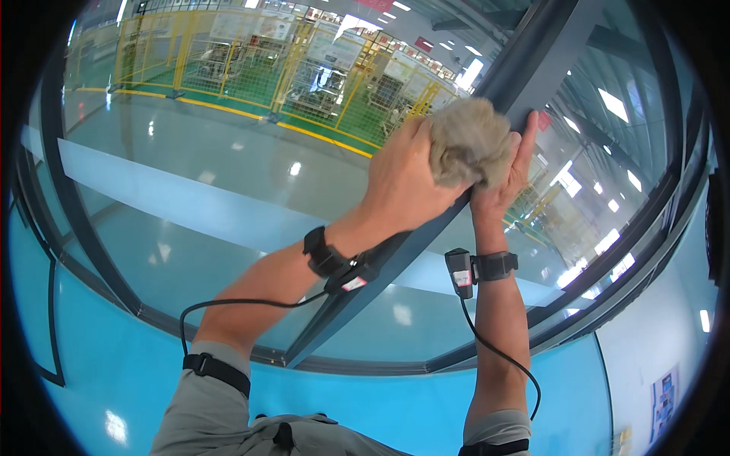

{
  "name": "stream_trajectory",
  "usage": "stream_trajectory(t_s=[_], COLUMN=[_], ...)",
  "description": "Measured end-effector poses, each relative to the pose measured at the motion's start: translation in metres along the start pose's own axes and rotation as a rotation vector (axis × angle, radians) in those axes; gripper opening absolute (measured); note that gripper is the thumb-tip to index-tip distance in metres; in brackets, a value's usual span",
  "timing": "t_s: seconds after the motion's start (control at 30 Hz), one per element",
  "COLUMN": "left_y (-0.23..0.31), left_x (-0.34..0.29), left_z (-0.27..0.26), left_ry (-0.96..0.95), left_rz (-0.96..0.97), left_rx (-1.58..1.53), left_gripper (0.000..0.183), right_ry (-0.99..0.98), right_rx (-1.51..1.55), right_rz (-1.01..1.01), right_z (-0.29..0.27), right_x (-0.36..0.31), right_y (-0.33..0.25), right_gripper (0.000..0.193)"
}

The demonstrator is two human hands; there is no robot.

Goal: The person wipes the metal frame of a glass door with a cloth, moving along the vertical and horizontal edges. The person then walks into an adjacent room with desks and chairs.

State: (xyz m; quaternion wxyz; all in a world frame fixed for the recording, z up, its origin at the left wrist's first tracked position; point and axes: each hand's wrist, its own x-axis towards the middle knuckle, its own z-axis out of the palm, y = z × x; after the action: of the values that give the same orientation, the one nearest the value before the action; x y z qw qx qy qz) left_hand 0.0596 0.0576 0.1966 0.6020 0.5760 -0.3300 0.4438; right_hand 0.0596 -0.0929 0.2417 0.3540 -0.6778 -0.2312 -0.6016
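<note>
A bunched greyish-brown cloth [469,143] is in my left hand [407,178], whose fingers are mostly hidden behind it. The cloth is raised in front of the dark grey post [414,251] between two glass panes. Just right of the cloth is my right hand [498,186], beside the post, with at least one finger stretched upward. Part of this hand is covered by the cloth, and whether it touches the cloth or only the post I cannot tell. Both wrists wear black bands with small boxes and cables.
Large glass panes [228,152] in dark frames fill the view ahead, with a pale translucent band [190,194] across them. Beyond the glass are a yellow mesh fence [228,64] and machines on a green floor. Glossy blue floor [334,395] lies around my feet.
</note>
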Motion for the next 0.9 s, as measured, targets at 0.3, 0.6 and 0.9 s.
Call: stream_trajectory(t_s=[0.3, 0.6, 0.9], left_y=[0.021, -0.010, -0.047], left_x=[0.083, -0.031, -0.152], left_z=[0.026, -0.012, -0.042], left_ry=[0.073, -0.217, -0.312], left_rz=[0.060, -0.130, -0.328], left_rx=[0.090, 0.128, 0.076], left_gripper=[0.060, 0.065, 0.071], right_ry=[0.048, 0.113, 0.147], right_rx=[0.113, 0.073, -0.146], right_rz=[0.043, -0.052, -0.091], right_z=[0.006, 0.002, 0.009], right_x=[-0.003, -0.002, -0.001], right_y=[0.013, 0.012, 0.007], right_gripper=[0.051, 0.050, 0.050])
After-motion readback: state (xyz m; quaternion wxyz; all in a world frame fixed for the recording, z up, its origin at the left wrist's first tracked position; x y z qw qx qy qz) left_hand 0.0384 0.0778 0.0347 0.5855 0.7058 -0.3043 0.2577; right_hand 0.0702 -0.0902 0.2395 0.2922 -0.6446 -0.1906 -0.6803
